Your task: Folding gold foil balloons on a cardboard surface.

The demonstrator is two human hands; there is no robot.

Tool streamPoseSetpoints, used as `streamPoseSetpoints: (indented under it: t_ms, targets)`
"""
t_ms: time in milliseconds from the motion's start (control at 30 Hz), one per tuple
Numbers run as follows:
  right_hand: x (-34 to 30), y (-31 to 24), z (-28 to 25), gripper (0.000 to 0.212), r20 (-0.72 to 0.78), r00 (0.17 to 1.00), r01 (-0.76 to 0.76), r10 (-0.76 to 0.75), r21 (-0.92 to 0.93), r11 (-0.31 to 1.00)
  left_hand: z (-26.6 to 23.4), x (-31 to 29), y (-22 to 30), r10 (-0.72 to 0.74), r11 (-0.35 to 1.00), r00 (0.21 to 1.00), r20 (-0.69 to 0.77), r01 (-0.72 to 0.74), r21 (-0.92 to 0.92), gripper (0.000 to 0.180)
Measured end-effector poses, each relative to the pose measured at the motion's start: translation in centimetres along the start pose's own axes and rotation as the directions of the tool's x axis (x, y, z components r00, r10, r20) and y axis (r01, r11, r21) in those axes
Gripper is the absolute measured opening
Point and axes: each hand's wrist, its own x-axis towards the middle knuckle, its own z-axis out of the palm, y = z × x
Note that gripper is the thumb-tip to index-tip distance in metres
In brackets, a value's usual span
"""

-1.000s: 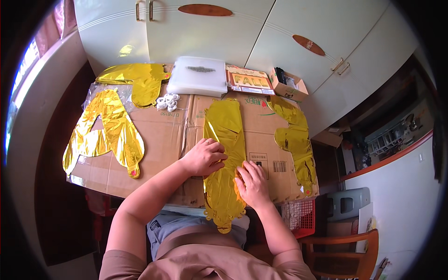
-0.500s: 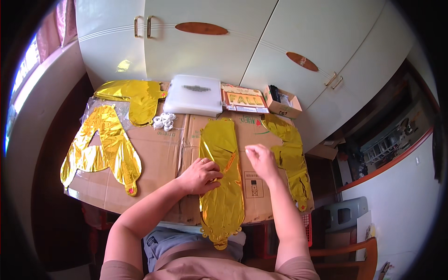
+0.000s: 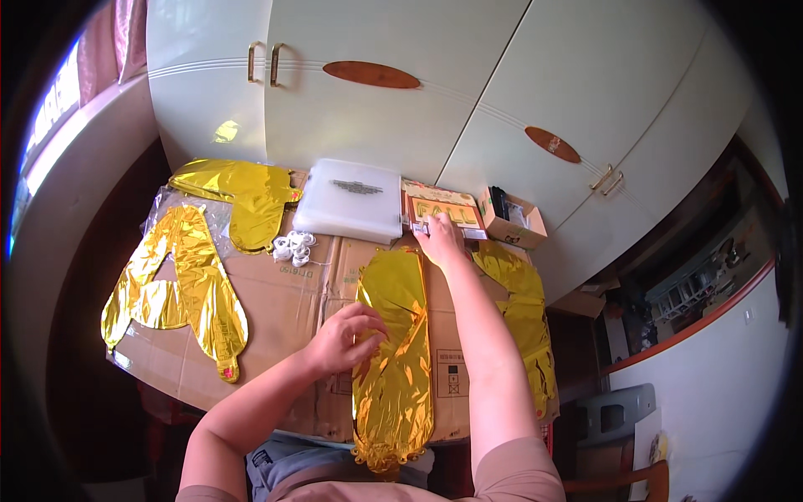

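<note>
A flat, long gold foil balloon (image 3: 391, 360) lies in front of me on the cardboard sheet, its lower end hanging over the near edge. My left hand (image 3: 345, 337) hovers at the balloon's left side with loosely bent fingers apart, holding nothing visible. Stretched out to the back, my right hand (image 3: 441, 241) is at the near edge of a flat printed orange-and-cream package (image 3: 460, 211). Its fingertips overlap the package and look apart; whether they press on it is hard to tell. Beyond my right forearm lies another gold foil balloon (image 3: 520, 293), partly covered by the arm.
On the left lie an A-shaped gold foil balloon (image 3: 180, 293) and another gold balloon (image 3: 251, 197). White string (image 3: 293, 248) sits beside a translucent plastic case (image 3: 350, 205). A small open carton (image 3: 512, 222) stands back right. Pale cabinets (image 3: 360, 117) rise behind the cardboard (image 3: 280, 309).
My right hand has moved away from above the balloon's right side to the package at the back. My left hand has lifted slightly, its fingers spreading more. The view has tilted upward.
</note>
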Motion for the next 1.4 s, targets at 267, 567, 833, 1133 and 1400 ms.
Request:
streamPoseSetpoints:
  t_ms: [267, 567, 833, 1133, 1400]
  targets:
    - [-0.4, 0.3, 1.9, 0.014, -0.138, 0.964, 0.213, -0.228, -0.118, 0.97, -1.2, 2.8, -3.0, -0.45, 0.729, 0.888, -0.093, 0.306, -0.612, 0.017]
    - [0.0, 0.9, 2.1, 0.013, -0.2, 0.946, 0.254, -0.256, -0.036, 0.966, -0.7, 2.9, -4.8, -0.595, 0.461, 0.801, -0.061, 0.279, -0.842, 0.017]
    - [-0.4, -0.5, 0.0, 0.006, -0.491, 0.833, 0.336, -0.256, 0.081, 0.939, -1.0, 3.0, -4.8, -0.592, 0.283, 0.806, 0.023, 0.235, -0.93, 0.023]
    - [-10.4, -11.0, -3.7, 0.012, -0.305, 0.656, 0.749, -0.691, 0.143, 0.647, -1.5, 2.9, -4.9, -0.604, -0.045, 0.768, 0.214, 0.235, -0.971, 0.032]
    - [-0.1, -4.1, -3.5, 0.013, -0.116, 0.966, 0.255, -0.231, 0.271, 0.928, -2.2, 3.2, -5.4, -0.702, -0.051, 0.677, 0.223, 0.265, -0.963, 0.027]
